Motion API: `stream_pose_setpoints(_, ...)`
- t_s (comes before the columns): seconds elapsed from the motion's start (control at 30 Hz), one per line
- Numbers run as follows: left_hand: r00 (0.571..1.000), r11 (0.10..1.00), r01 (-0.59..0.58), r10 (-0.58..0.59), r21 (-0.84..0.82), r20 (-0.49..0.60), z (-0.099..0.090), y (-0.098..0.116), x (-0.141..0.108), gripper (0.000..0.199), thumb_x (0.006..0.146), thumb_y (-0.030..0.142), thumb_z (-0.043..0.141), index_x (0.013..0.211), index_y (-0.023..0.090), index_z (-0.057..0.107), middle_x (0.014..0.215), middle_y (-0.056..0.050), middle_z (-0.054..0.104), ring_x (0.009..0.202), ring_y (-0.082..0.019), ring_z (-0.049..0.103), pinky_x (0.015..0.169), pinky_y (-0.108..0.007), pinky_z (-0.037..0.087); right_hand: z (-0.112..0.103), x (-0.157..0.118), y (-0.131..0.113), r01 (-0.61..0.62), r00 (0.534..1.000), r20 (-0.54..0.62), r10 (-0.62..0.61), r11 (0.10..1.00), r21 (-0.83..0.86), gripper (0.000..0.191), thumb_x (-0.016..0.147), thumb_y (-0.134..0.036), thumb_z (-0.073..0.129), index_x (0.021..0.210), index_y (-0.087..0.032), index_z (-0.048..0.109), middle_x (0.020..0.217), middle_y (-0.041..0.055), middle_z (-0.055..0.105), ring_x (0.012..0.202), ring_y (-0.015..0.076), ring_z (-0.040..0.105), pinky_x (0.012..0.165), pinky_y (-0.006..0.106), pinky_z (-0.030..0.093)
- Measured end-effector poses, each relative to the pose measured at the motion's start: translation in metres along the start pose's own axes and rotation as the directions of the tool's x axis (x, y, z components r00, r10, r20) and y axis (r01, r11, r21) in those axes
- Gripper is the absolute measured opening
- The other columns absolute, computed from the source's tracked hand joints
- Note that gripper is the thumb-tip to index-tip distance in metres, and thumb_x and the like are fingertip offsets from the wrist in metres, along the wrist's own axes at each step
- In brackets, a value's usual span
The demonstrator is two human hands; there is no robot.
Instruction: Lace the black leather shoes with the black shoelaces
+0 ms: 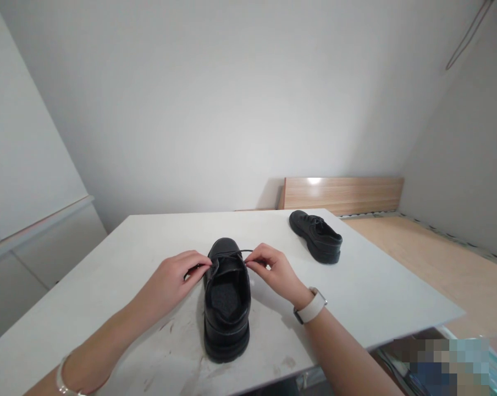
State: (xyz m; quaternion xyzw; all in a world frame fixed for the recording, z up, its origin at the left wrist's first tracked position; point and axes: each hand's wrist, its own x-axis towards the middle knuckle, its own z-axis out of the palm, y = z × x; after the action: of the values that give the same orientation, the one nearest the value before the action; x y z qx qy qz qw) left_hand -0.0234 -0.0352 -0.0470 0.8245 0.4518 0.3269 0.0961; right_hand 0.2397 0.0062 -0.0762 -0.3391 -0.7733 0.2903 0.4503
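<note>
A black lace-up shoe (227,335) stands upright on the white table (166,228), its toe pointing away from me and its heel toward me. At its left side, my left hand (176,278) pinches the black shoelace near the eyelets. My right hand (275,272) pinches the lace on the right side, just off the shoe's edge. Between the hands the lace runs across the front of the opening. A second black shoe (318,239), its lace tied, sits farther back on the right, with neither hand touching it.
A wooden board (343,193) stands behind the table at the back right. Beyond the table's right edge lies a light wood surface (430,258). Partly blurred items are below the table's front right edge. A looped cord (467,41) hangs at the upper right.
</note>
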Motion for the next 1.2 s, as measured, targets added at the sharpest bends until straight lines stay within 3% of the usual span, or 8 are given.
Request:
stream_pose_setpoints(0.2,0.999,1.000,-0.009,0.009,0.007,-0.035,0.002,-0.001,0.000,0.024,0.095,0.032,0.051,0.092,0.020,0.072,0.088,-0.004,0.074,0.078,-0.017,0.068,0.071,-0.026,0.050,0.006,0.002,0.002,0.034,0.999,-0.042,-0.034,0.999,0.009,0.008,0.089,-0.021,0.068,0.087,-0.019,0.075,0.081,0.0043,0.066,0.073,0.0154,0.057,0.065,0.028,0.046)
stream_pose_setpoints(0.37,0.998,0.999,-0.051,0.052,0.018,-0.033,0.007,-0.005,0.001,0.023,0.096,0.026,0.051,0.094,0.019,0.073,0.088,-0.004,0.073,0.078,-0.017,0.068,0.072,-0.026,0.050,0.005,0.002,0.004,0.075,0.988,-0.120,-0.094,0.986,-0.148,0.008,0.084,-0.017,0.075,0.087,-0.025,0.079,0.089,0.0048,0.065,0.091,0.0210,0.058,0.086,0.039,0.046)
stream_pose_setpoints(0.53,0.988,0.995,-0.094,0.098,0.039,-0.120,0.011,-0.007,0.001,0.023,0.095,0.028,0.055,0.091,0.021,0.075,0.089,-0.005,0.071,0.083,-0.018,0.067,0.076,-0.029,0.052,0.007,0.002,0.006,0.048,0.992,-0.111,-0.062,0.991,-0.125,0.012,0.085,-0.016,0.074,0.092,-0.024,0.080,0.084,0.0033,0.059,0.080,0.0175,0.058,0.073,0.032,0.049)
stream_pose_setpoints(0.67,0.976,0.995,-0.083,0.092,0.051,-0.198,0.014,-0.006,-0.001,0.024,0.095,0.031,0.056,0.089,0.022,0.078,0.085,-0.005,0.070,0.079,-0.019,0.067,0.071,-0.029,0.053,0.010,-0.001,0.005,0.050,0.994,-0.092,-0.056,0.996,-0.068,0.016,0.089,-0.015,0.068,0.096,-0.023,0.079,0.088,0.0038,0.062,0.082,0.0170,0.061,0.075,0.031,0.052)
stream_pose_setpoints(0.87,0.981,1.000,-0.022,0.020,-0.008,-0.195,0.015,-0.001,-0.001,0.023,0.094,0.033,0.055,0.092,0.022,0.076,0.088,-0.005,0.077,0.080,-0.020,0.072,0.075,-0.030,0.056,0.013,-0.006,-0.001,0.088,0.993,-0.066,-0.094,0.992,-0.089,0.023,0.093,-0.012,0.057,0.103,-0.020,0.076,0.094,0.0070,0.067,0.084,0.0176,0.065,0.078,0.032,0.055)
stream_pose_setpoints(1.03,0.988,0.997,0.080,-0.078,0.005,-0.131,0.010,0.017,-0.003,0.032,0.096,0.043,0.050,0.099,0.022,0.074,0.098,-0.005,0.079,0.085,-0.022,0.074,0.081,-0.033,0.056,0.014,-0.009,-0.015,0.099,0.993,-0.052,-0.110,0.978,-0.184,0.030,0.095,-0.010,0.052,0.117,-0.021,0.070,0.098,0.0074,0.072,0.088,0.0186,0.067,0.083,0.033,0.054)
stream_pose_setpoints(1.13,0.989,0.991,0.128,-0.125,0.028,-0.082,0.008,0.027,-0.002,0.036,0.093,0.050,0.053,0.106,0.022,0.071,0.097,-0.005,0.078,0.080,-0.023,0.073,0.075,-0.032,0.057,0.015,-0.012,-0.028,0.107,0.992,-0.037,-0.119,0.966,-0.236,0.029,0.099,-0.015,0.047,0.118,-0.021,0.069,0.101,0.0092,0.072,0.091,0.0199,0.067,0.083,0.034,0.053)
stream_pose_setpoints(1.2,0.990,0.989,0.130,-0.127,0.065,-0.053,0.008,0.030,-0.001,0.034,0.093,0.047,0.054,0.108,0.021,0.071,0.095,-0.006,0.077,0.079,-0.022,0.072,0.074,-0.033,0.056,0.016,-0.013,-0.037,0.080,0.995,-0.032,-0.092,0.962,-0.260,0.027,0.101,-0.023,0.049,0.120,-0.019,0.067,0.101,0.0106,0.071,0.090,0.0209,0.066,0.083,0.035,0.053)
